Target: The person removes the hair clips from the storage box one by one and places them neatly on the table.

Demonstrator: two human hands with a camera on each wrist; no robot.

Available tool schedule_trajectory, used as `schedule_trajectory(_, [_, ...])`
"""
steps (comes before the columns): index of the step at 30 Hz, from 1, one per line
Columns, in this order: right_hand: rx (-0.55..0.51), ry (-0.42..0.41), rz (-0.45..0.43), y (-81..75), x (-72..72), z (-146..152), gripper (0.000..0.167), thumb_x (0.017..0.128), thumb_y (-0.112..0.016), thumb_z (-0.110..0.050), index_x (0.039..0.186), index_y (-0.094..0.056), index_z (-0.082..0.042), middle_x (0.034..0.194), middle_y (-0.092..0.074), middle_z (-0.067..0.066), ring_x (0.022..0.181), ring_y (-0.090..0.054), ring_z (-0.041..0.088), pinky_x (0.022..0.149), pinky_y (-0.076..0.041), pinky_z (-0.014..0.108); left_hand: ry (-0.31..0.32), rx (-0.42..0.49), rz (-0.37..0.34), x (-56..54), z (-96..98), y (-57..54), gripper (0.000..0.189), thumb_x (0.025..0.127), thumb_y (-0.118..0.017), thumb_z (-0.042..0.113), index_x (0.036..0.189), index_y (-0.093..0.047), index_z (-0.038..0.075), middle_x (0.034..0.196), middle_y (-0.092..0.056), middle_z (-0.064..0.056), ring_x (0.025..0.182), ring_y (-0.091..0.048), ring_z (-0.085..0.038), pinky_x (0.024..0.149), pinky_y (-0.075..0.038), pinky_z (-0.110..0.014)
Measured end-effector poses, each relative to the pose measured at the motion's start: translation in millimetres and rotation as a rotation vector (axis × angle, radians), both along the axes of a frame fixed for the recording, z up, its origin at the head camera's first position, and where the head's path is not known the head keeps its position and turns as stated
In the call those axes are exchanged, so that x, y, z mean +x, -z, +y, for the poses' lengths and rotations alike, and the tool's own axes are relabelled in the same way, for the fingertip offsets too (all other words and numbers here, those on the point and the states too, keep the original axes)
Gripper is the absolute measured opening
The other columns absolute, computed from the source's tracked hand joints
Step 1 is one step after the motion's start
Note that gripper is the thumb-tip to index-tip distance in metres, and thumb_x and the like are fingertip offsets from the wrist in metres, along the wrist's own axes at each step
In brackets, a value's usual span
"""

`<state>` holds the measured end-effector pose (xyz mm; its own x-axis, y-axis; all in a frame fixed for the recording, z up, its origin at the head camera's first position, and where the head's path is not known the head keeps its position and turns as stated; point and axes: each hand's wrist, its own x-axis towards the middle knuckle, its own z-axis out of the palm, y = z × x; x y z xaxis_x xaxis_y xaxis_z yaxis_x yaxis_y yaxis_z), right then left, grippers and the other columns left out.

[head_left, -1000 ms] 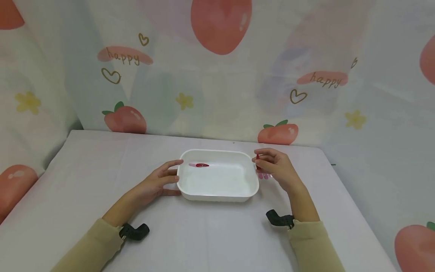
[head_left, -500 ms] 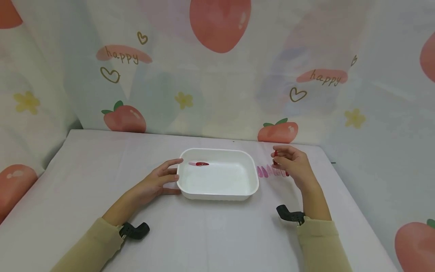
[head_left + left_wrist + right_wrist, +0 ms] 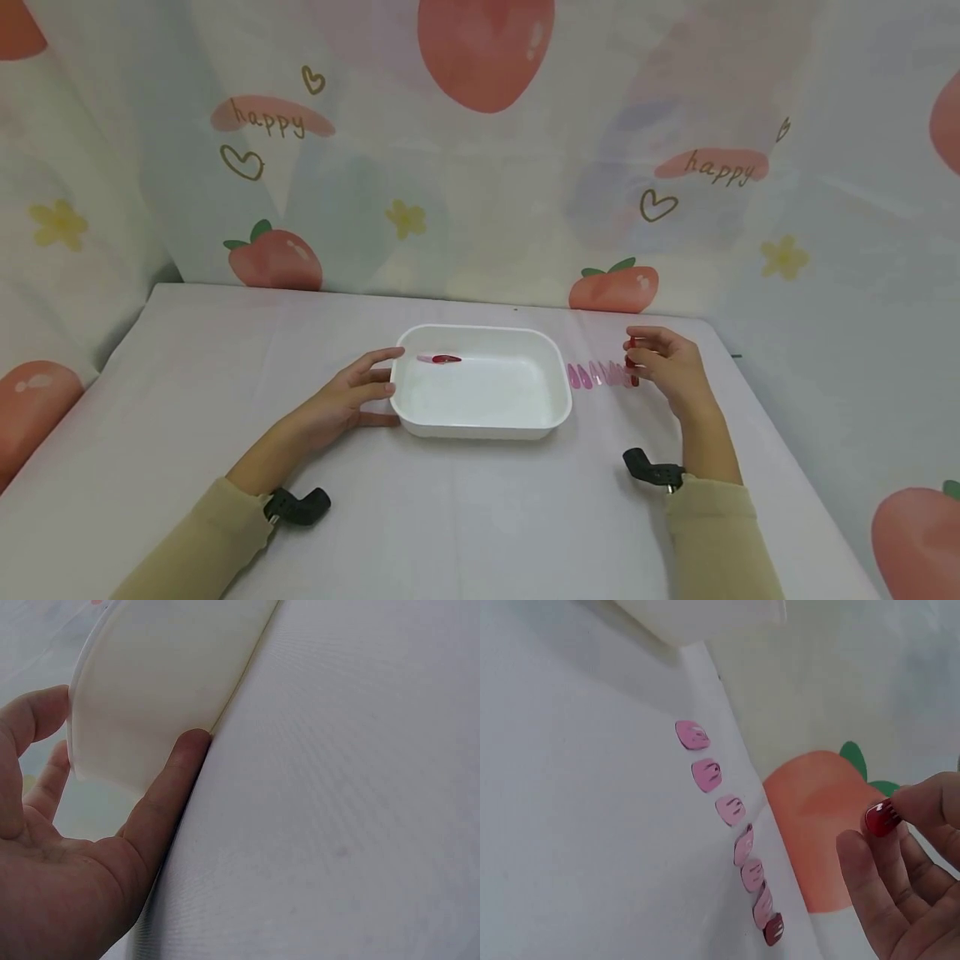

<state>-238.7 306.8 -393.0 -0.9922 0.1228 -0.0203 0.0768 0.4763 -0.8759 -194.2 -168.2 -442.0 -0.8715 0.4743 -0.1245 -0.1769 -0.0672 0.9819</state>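
My right hand (image 3: 672, 367) pinches a red snap hair clip (image 3: 882, 818) between thumb and fingers, raised just over the table. Below it, at the right end of a row of pink hair clips (image 3: 585, 376), lies a dark red hair clip (image 3: 775, 928). To the left stands a white tray (image 3: 480, 432), holding a red hair clip (image 3: 448, 359) and a pink piece (image 3: 424, 359) at its upper left. My left hand (image 3: 341, 402) touches the tray's left side. Its extended thumb (image 3: 166, 784) lies along the tray's lower wall, while other fingertips touch the rim.
A white cloth covers the table (image 3: 360, 517). Behind it hangs a patterned curtain (image 3: 487, 208) with printed fruit and hearts, which also runs along the left and right sides. Each wrist carries a black camera mount (image 3: 298, 507).
My right hand has moved right with the red hair clip, from the tray's right edge to the far end of the row, uncovering the pink clips. The left hand has stayed at the tray.
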Motion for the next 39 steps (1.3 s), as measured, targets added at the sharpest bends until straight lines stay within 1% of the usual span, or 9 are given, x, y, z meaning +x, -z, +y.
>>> schedule_trajectory(6, [0.02, 0.045, -0.01, 10.3, -3.0, 14, 0.041, 0.102, -0.055, -0.021, 0.14, -0.053, -0.005, 0.127, -0.058, 0.019, 0.104, -0.062, 0.022, 0.078, -0.057, 0.016, -0.003, 0.002, -0.003, -0.2, 0.1, 0.2, 0.063, 0.102, -0.055, 0.01, 0.157, -0.027, 0.018, 0.155, -0.029, -0.024, 0.132, -0.045, -0.042, 0.095, -0.054, -0.055])
schedule_trajectory(13, [0.084, 0.098, -0.079, 22.2, -4.3, 27, 0.042, 0.101, -0.056, -0.021, 0.141, -0.053, -0.01, 0.131, -0.056, 0.017, 0.111, -0.06, 0.026, 0.077, -0.055, 0.012, 0.0, -0.002, -0.002, -0.4, -0.5, 0.4, 0.064, 0.101, -0.056, 0.012, 0.157, -0.026, 0.017, 0.156, -0.028, -0.023, 0.133, -0.044, -0.043, 0.095, -0.054, -0.054])
schedule_trajectory(16, [0.123, 0.103, -0.099, 24.8, -3.9, 30, 0.042, 0.101, -0.057, -0.02, 0.141, -0.054, -0.011, 0.132, -0.056, 0.018, 0.11, -0.06, 0.027, 0.075, -0.055, 0.012, -0.002, -0.004, -0.002, -0.3, -0.2, 0.2, 0.064, 0.102, -0.055, 0.011, 0.157, -0.026, 0.017, 0.156, -0.029, -0.022, 0.133, -0.044, -0.042, 0.095, -0.054, -0.055])
schedule_trajectory(20, [0.166, 0.09, -0.131, 27.4, -3.0, 34, 0.041, 0.1, -0.059, -0.018, 0.14, -0.055, -0.009, 0.13, -0.057, 0.019, 0.105, -0.061, 0.026, 0.072, -0.053, 0.01, -0.006, -0.007, -0.005, 0.0, 0.3, -0.1, 0.063, 0.102, -0.054, 0.009, 0.157, -0.025, 0.018, 0.156, -0.029, -0.022, 0.133, -0.044, -0.042, 0.095, -0.054, -0.055])
schedule_trajectory(26, [0.165, 0.091, -0.137, 30.6, -3.3, 37, 0.04, 0.099, -0.06, -0.015, 0.139, -0.057, -0.008, 0.127, -0.06, 0.018, 0.103, -0.062, 0.023, 0.07, -0.052, 0.009, 0.002, -0.012, 0.002, -0.3, 0.4, -1.2, 0.063, 0.102, -0.054, 0.01, 0.157, -0.026, 0.018, 0.156, -0.028, -0.022, 0.133, -0.044, -0.042, 0.095, -0.054, -0.055])
schedule_trajectory(33, [0.175, 0.097, -0.124, 36.9, -8.2, 42, 0.04, 0.101, -0.059, -0.019, 0.139, -0.057, -0.008, 0.132, -0.062, 0.019, 0.11, -0.062, 0.025, 0.068, -0.05, 0.006, -0.002, -0.011, 0.007, -0.5, 0.6, -1.1, 0.061, 0.102, -0.052, 0.007, 0.157, -0.027, 0.018, 0.156, -0.028, -0.023, 0.134, -0.044, -0.044, 0.095, -0.053, -0.055])
schedule_trajectory(36, [0.156, 0.11, -0.135, 36.0, -8.2, 41, 0.04, 0.102, -0.058, -0.02, 0.14, -0.056, -0.009, 0.133, -0.061, 0.018, 0.112, -0.061, 0.026, 0.07, -0.05, 0.007, -0.004, -0.011, 0.004, -0.3, 0.6, -0.1, 0.061, 0.102, -0.052, 0.007, 0.157, -0.027, 0.018, 0.156, -0.028, -0.023, 0.133, -0.044, -0.043, 0.095, -0.053, -0.056])
schedule_trajectory(39, [0.126, 0.122, -0.147, 31.4, -6.7, 38, 0.041, 0.102, -0.056, -0.024, 0.142, -0.055, -0.012, 0.136, -0.059, 0.014, 0.115, -0.059, 0.025, 0.075, -0.051, 0.009, -0.005, -0.009, 0.002, -0.4, 0.7, 0.4, 0.061, 0.102, -0.052, 0.007, 0.157, -0.027, 0.019, 0.156, -0.029, -0.022, 0.133, -0.045, -0.043, 0.095, -0.053, -0.056])
